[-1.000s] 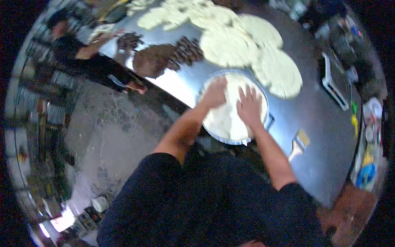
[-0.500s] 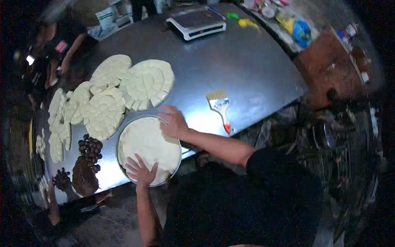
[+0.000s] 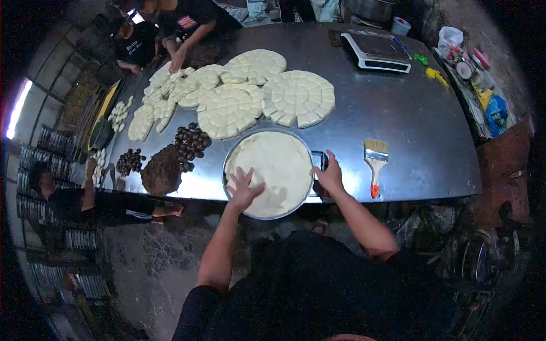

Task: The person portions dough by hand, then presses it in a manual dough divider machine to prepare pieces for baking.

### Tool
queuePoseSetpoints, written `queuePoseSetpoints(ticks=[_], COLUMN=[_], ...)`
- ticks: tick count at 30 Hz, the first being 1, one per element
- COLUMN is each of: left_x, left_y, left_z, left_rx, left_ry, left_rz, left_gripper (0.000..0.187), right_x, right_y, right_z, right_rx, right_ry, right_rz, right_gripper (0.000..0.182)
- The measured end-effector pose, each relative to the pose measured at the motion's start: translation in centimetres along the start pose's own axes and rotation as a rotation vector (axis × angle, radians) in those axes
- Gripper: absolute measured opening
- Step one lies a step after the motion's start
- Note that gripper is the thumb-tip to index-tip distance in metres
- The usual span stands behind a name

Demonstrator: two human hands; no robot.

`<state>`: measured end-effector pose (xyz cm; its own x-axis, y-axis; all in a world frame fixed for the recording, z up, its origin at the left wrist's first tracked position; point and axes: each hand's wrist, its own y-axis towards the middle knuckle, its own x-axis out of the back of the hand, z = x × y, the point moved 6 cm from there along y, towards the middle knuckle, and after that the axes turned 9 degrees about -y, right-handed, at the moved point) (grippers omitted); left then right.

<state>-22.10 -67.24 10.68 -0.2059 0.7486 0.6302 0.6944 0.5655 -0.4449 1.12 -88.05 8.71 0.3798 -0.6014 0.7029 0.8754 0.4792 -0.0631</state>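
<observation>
A round metal pan (image 3: 230, 152) filled with flattened pale dough (image 3: 276, 162) sits at the near edge of a steel table (image 3: 421, 131). My left hand (image 3: 243, 189) lies flat with fingers spread on the dough's near left part. At the pan's right rim, my right hand (image 3: 329, 175) rests on a small dark handle-like object beside the pan. Neither hand grips the dough.
Beyond the pan lie several round cut dough discs (image 3: 297, 97), with dark balls and a brown mound (image 3: 165, 167) to the left. A paintbrush (image 3: 374, 162) lies right of the pan, a scale (image 3: 378, 52) at the far right. Other people (image 3: 187, 23) work at the far and left edges.
The view has swung round sharply. My left hand shifted from the pan's near rim to the dough's left part. My right hand slid off the dough to the pan's right rim.
</observation>
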Motion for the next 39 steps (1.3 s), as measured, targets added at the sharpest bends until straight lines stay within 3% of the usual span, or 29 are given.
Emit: queuePoseSetpoints(ticks=[1, 3, 4, 5, 7, 9, 11, 13, 18, 19, 20, 21, 22, 23, 24, 25, 27, 28, 29, 31, 32, 34, 35, 38, 39], left_x=[0.7, 4.2, 5.2, 4.8, 5.4, 4.9, 1.4, -0.3, -2.9, -3.0, -4.2, -7.1, -7.5, -7.7, -8.7, -10.5, -13.1, -15.6, -18.1, -23.2, -25.9, -31.7, -35.1, -42.4, -44.2], left_y=[-0.5, -3.3, -5.0, -6.2, -10.4, -10.4, -11.5, -11.6, -7.7, -7.9, -7.5, -4.3, -6.6, -9.8, -9.4, -7.6, -4.1, -6.2, -9.0, -12.8, -12.9, -14.7, -15.6, -18.9, -20.2], left_z=[-0.1, 2.2, 3.0, 4.8, 6.8, 11.3, 12.9, 12.1, 15.4, 15.2, 15.0, 16.1, 12.2, 7.3, 6.3, 6.6, 5.2, 2.8, -0.1, -3.5, -5.6, -8.5, -10.1, -13.4, -14.3], left_rx=[-0.222, -0.088, -0.308, -0.314, -0.160, -0.120, 0.381, 0.280, 0.065, 0.057, 0.158, -0.124, -0.042, 0.027, 0.098, 0.055, -0.344, -0.300, -0.255, -0.054, -0.353, -0.726, -0.808, -0.989, -1.035], left_ry=[-0.866, -0.770, -0.755, -0.770, -0.541, -0.571, -1.003, -1.278, -0.925, -0.735, -0.598, -0.950, -0.766, -0.577, -0.255, -0.179, 0.261, 0.161, 0.059, -0.210, 0.106, 0.695, 0.938, 0.930, 0.901], left_rz=[-0.098, -0.372, -0.702, -0.702, -0.880, -0.852, -0.281, -0.069, -0.222, -0.312, -0.167, 0.073, 0.122, 0.183, 0.139, 0.199, 0.101, 0.118, 0.132, 0.193, 0.282, 0.356, 0.347, 0.474, 0.500], left_gripper=[0.061, 0.037, 0.029, 0.029, 0.032, 0.039, 0.047, 0.051, 0.047, 0.048, 0.050, 0.047, 0.049, 0.054, 0.060, 0.060, 0.061, 0.058, 0.056, 0.048, 0.042, 0.032, 0.029, 0.031, 0.031], right_x=[0.2, -0.6, -1.8, -3.0, -4.5, -4.0, -5.3, -3.6, -1.4, -3.2, -1.3, 2.7, 0.1, 2.7, 3.4, 4.3, 7.3, 9.3, 10.7, 11.7, 12.1, 14.1, 14.7, 18.4, 20.8], right_y=[-0.1, -0.6, -1.6, -2.6, -7.3, -13.9, -19.3, -23.6, -29.4, -29.2, -29.9, -31.4, -31.4, -33.4, -35.3, -36.4, -39.4, -41.5, -43.4, -46.9, -48.7, -53.1, -54.7, -59.5, -61.0], right_z=[0.1, -1.3, -2.5, -3.5, -4.8, -1.7, -1.7, 0.2, -2.3, -6.3, -6.1, -3.1, -8.7, -8.6, -9.9, -10.9, -13.4, -14.1, -16.2, -21.2, -23.0, -26.5, -29.0, -32.2, -30.1], right_rx=[-0.008, -0.105, -0.154, -0.200, -0.203, -0.431, -0.485, -0.491, -0.552, -0.456, -0.488, -0.419, -0.474, -0.652, -0.761, -0.801, -0.841, -0.776, -0.920, -1.061, -1.091, -1.174, -1.217, -1.209, -1.204], right_ry=[-0.012, 0.056, 0.091, 0.121, 0.111, 0.325, 0.352, 0.220, 0.426, 0.336, 0.206, 0.492, 0.326, 0.293, 0.387, 0.446, 0.471, 0.606, 0.533, 0.598, 0.630, 0.718, 0.751, 0.759, 0.998], right_rz=[-0.061, -0.010, 0.060, 0.127, -0.061, 0.083, 0.044, -0.041, -0.058, -0.065, -0.118, -0.090, -0.252, -0.145, -0.261, -0.351, -0.465, -0.582, -0.506, -0.702, -0.779, -0.842, -0.842, -1.035, -1.048], right_gripper=[0.082, 0.073, 0.067, 0.061, 0.049, 0.047, 0.048, 0.048, 0.052, 0.044, 0.037, 0.037, 0.044, 0.048, 0.050, 0.052, 0.052, 0.052, 0.054, 0.056, 0.056, 0.055, 0.055, 0.047, 0.041])
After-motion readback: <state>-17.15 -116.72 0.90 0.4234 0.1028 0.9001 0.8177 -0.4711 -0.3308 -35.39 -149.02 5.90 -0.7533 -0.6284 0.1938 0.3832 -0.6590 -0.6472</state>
